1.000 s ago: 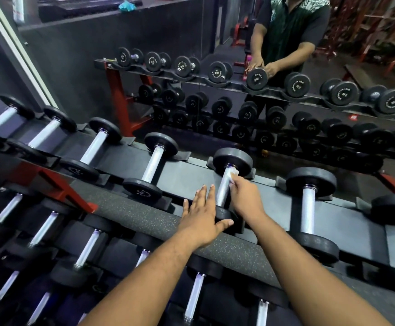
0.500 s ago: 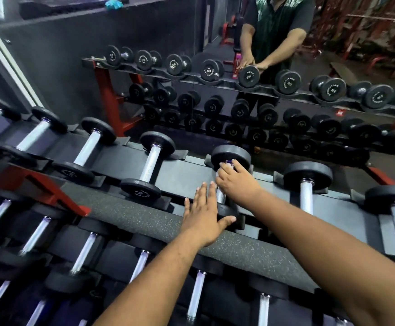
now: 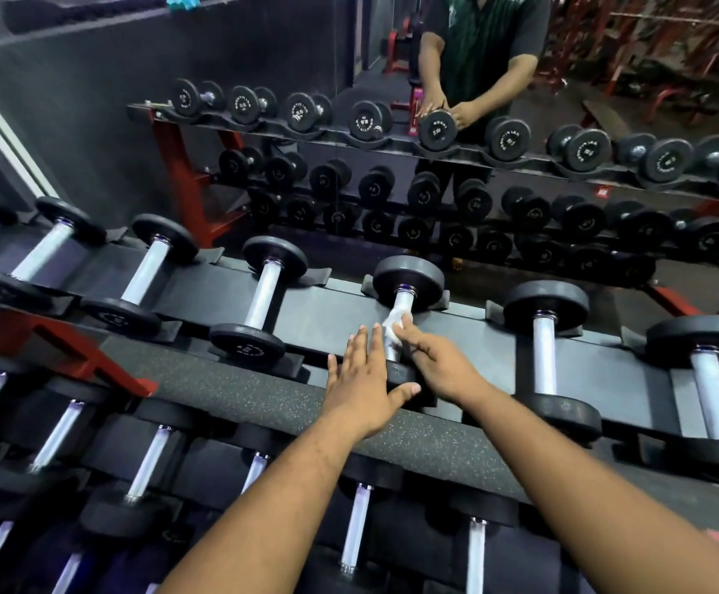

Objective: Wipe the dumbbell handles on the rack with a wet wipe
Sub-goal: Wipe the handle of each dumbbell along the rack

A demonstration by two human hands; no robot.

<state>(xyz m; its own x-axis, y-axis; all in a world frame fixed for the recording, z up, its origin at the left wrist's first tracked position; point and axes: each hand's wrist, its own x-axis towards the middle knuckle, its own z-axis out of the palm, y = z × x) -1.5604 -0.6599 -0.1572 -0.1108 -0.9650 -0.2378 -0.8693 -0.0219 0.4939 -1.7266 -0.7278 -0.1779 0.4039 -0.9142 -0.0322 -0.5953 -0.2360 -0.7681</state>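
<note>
White wet wipe (image 3: 394,325) on dumbbell handle (image 3: 401,308) under curled right hand (image 3: 437,364)

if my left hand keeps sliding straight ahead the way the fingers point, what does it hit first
Probably nothing solid soon: the left hand lies flat with its fingers alongside the dumbbell handle, pointing over the bare rack shelf toward its far edge. Depth is unclear, so it may graze the handle.

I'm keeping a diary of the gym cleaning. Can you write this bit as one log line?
step: wiping handle | right hand: holds wipe on dumbbell handle | left hand: flat beside dumbbell
</note>
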